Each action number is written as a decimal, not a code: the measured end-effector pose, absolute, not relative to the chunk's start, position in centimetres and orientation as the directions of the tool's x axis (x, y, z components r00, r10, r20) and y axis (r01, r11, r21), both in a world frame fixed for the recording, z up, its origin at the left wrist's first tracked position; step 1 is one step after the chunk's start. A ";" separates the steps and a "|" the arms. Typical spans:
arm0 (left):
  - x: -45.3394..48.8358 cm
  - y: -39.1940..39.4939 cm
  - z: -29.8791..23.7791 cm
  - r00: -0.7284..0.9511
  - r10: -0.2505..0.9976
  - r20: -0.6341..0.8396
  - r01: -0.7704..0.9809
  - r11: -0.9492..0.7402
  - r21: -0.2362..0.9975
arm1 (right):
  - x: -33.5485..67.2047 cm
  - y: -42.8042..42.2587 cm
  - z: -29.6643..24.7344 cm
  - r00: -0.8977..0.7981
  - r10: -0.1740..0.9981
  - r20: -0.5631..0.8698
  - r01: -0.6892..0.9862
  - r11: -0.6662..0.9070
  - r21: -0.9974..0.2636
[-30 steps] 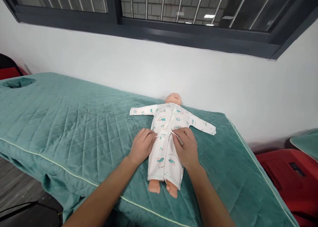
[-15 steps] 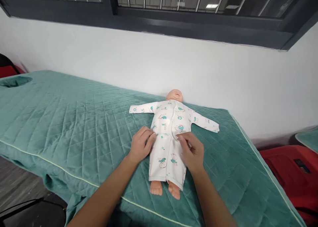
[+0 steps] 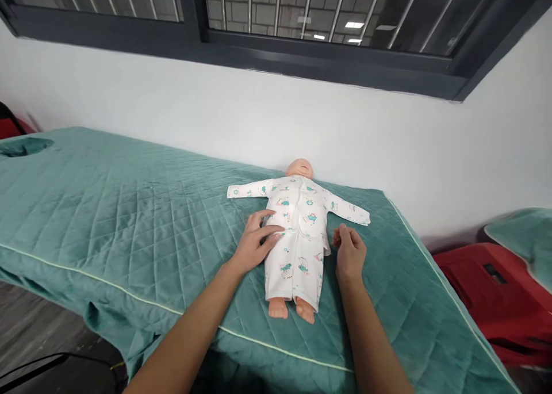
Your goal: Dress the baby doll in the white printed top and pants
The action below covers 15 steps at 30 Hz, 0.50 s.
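Note:
A baby doll [image 3: 299, 168] lies on its back, head towards the wall and bare feet towards me. It wears a white printed long-sleeved top [image 3: 297, 201] and matching trousers [image 3: 293, 264], with both sleeves spread outwards. My left hand [image 3: 256, 243] rests at the doll's waist on the left, fingers apart, their tips over the cloth near the top's hem. To the right of the doll, my right hand [image 3: 351, 253] hovers with its fingers curled together. A small gap separates it from the top's hem, and I see no cloth in its fingers.
A green quilted cover [image 3: 150, 227] lies over the bed, which has a hole [image 3: 26, 146] at the far left. Behind it rises a white wall [image 3: 207, 112] with a dark-framed, barred window [image 3: 328, 54]. A red chair-like object [image 3: 478, 308] stands at the right.
My right hand has moved off the doll's waist to the right, leaving the top's lower edge. My left fingers have spread and shifted onto the waist. The camera view has shifted slightly.

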<state>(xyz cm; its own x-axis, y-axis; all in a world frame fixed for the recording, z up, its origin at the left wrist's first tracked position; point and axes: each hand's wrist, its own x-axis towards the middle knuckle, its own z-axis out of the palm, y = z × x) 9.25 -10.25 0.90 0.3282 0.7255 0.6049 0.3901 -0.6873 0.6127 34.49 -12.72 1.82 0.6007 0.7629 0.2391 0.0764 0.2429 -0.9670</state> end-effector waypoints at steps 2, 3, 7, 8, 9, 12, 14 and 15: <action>9.3 -10.2 1.0 0.343 0.713 0.611 0.385 -0.700 0.601 | 35.1 -12.8 1.4 0.648 0.726 0.232 0.074 0.243 -0.967; 9.3 -10.1 1.0 0.354 0.702 0.618 0.380 -0.711 0.591 | 35.4 -12.8 1.2 0.662 0.715 0.227 0.069 0.243 -0.968; 9.6 -9.9 1.2 0.441 0.652 0.617 0.344 -0.758 0.554 | 35.9 -11.6 0.8 0.669 0.723 0.170 0.021 0.211 -0.977; 9.7 -9.9 1.2 0.462 0.642 0.611 0.325 -0.764 0.558 | 35.9 -11.3 0.8 0.664 0.733 0.148 0.002 0.197 -0.980; 9.7 -9.9 1.2 0.474 0.637 0.608 0.298 -0.766 0.570 | 36.0 -11.0 0.8 0.660 0.741 0.127 -0.016 0.182 -0.983; 9.6 -10.0 1.2 0.446 0.670 0.593 0.166 -0.713 0.681 | 36.2 -10.4 0.6 0.647 0.758 0.085 -0.013 0.122 -0.992; 9.5 -9.9 1.2 0.370 0.752 0.545 0.045 -0.600 0.798 | 36.3 -10.4 0.5 0.642 0.762 0.080 0.014 0.092 -0.996; 9.5 -9.7 1.2 0.304 0.805 0.509 -0.029 -0.526 0.850 | 36.4 -10.4 0.4 0.642 0.762 0.081 0.023 0.086 -0.996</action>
<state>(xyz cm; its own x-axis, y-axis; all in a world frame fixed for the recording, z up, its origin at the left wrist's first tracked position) 9.53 -9.74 1.18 0.3038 0.8052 0.5093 -0.0294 -0.5263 0.8498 36.43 -10.37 0.35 0.6424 0.7621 0.0809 0.0235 0.0860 -0.9960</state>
